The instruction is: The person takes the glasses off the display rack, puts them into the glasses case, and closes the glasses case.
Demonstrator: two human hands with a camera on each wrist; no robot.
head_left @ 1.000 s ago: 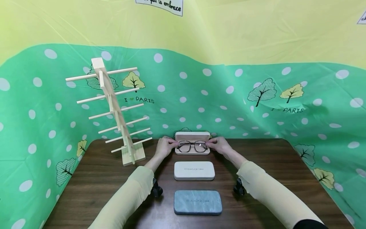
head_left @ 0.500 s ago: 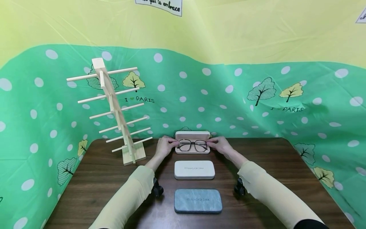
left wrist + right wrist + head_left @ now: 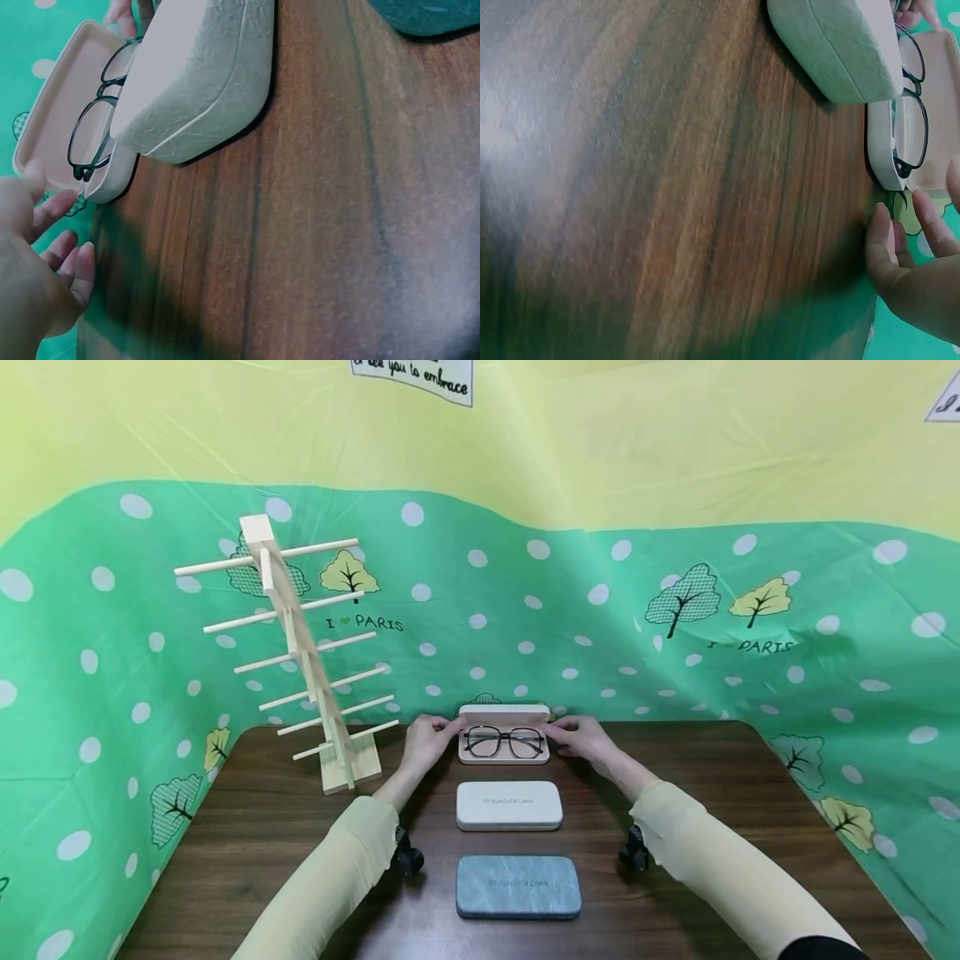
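Note:
Black-framed eyeglasses (image 3: pixel 504 742) stand in an open glasses case (image 3: pixel 465 758) with a pink lining at the table's far edge. Beside the case's left end is my left hand (image 3: pixel 427 742), index finger stretched toward the lid. My right hand (image 3: pixel 588 741) is at the right end, fingers loosely bent and fingertips by the lid's edge. Both wrist views show the glasses (image 3: pixel 91 135) apart from the fingers (image 3: pixel 56 214). A closed white glasses case (image 3: pixel 508 806) lies in front of the open one, and a closed blue glasses case (image 3: pixel 517 887) lies nearer still.
On the left of the dark wooden table (image 3: pixel 697 827) stands a wooden rack (image 3: pixel 303 652) with several pegs sticking out to both sides. A green and yellow patterned cloth (image 3: pixel 570 585) hangs right behind the table.
Both hands held the glasses by their sides earlier. The fingers have now let go and moved slightly outward, and the glasses stay in the open case.

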